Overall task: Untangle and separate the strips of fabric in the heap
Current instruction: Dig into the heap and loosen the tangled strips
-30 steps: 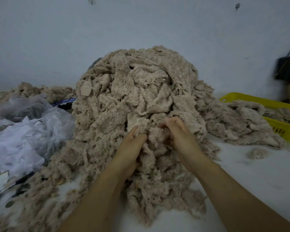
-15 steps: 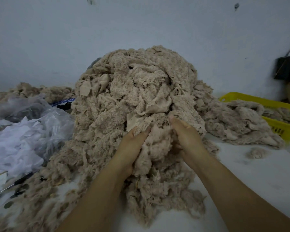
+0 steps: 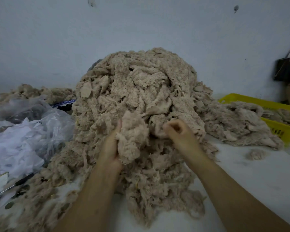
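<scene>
Risen since before, the clump stands twelve-to-six, gripped by the left hand; right hand, at three o'clock, pinches the heap.

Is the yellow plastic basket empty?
No, the yellow plastic basket has beige fluffy fabric scraps lying inside it.

heap: tall tangled beige fleecy fabric strips | on white table, against wall
</scene>
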The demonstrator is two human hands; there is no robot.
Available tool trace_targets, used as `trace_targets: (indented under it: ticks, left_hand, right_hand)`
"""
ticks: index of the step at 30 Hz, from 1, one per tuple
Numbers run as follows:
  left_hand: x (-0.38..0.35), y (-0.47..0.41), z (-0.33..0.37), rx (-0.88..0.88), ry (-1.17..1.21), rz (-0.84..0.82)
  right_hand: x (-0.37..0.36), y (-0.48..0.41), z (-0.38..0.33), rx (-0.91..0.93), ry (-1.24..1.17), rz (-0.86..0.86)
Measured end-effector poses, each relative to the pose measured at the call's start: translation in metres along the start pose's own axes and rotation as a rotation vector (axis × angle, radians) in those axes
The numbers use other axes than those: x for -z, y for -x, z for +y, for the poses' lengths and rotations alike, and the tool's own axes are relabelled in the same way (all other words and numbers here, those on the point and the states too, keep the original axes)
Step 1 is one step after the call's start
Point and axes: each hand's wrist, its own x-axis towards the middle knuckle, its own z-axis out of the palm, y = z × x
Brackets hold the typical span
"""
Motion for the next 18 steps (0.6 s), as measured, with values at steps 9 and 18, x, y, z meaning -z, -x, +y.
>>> trace_targets:
  ticks: [9,18]
  left_hand:
    - [-0.016,0.008,-0.014,-0.025,-0.186,-0.042]
    - [-0.022,0.010,-0.029,-0.109,-0.570,-0.236]
  right_hand:
    - [-0.032,0.022,-0.002,0.160,0.270,-0.469]
    - [-0.015,0.007,-0.013,-0.179,-0.674,-0.237]
